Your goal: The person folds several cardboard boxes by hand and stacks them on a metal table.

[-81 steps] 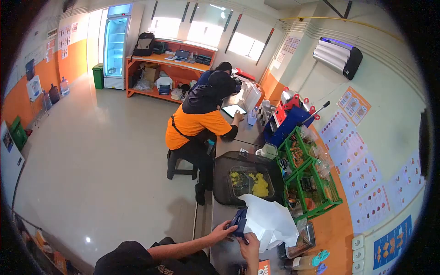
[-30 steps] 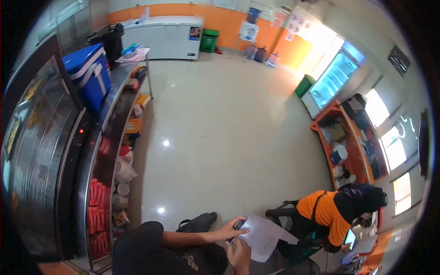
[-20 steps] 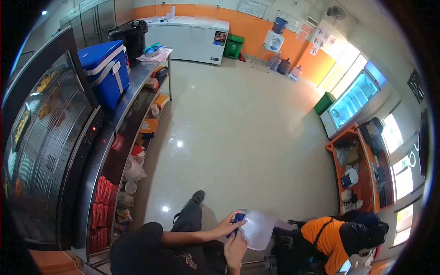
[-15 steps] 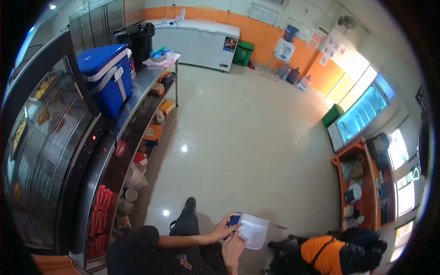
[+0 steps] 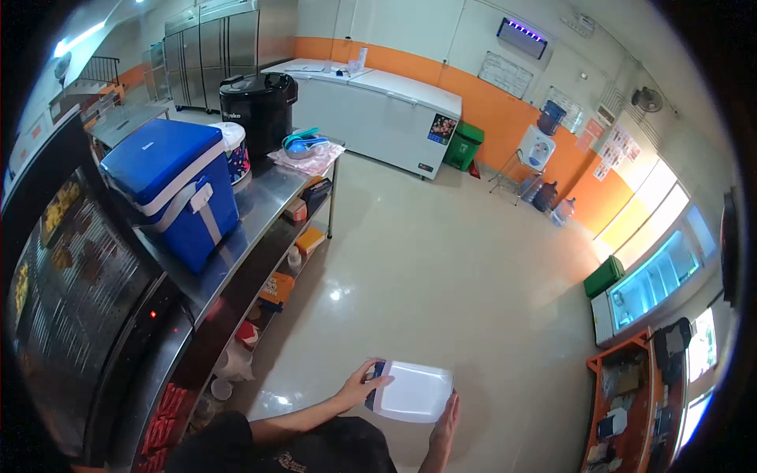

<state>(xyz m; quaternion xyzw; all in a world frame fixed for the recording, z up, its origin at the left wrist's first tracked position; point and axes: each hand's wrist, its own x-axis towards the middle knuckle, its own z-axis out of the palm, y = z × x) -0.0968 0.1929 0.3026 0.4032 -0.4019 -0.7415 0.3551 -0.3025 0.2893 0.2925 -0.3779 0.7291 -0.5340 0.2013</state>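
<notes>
A shallow cardboard box (image 5: 413, 392), white inside with some dark blue showing at its left side, is held in front of my body above the floor. My left hand (image 5: 362, 388) grips its left edge, thumb over the rim and fingers beneath. Against the right edge lies my right hand (image 5: 446, 419), its fingers along the side wall, so the box is held between both hands. The undersides of the box and some fingertips are hidden. Nothing can be seen inside it.
A steel counter (image 5: 260, 206) to my left carries a blue cooler box (image 5: 177, 197) and a black pot (image 5: 256, 106). A glass food warmer (image 5: 67, 260) stands nearer. White chest freezers (image 5: 378, 114) line the back; an orange shelf (image 5: 631, 394) is at right.
My right hand has moved from the box's left side to its right edge. The box now lies flatter and more open. My view has tilted up and turned; the orange-clad figure has left view.
</notes>
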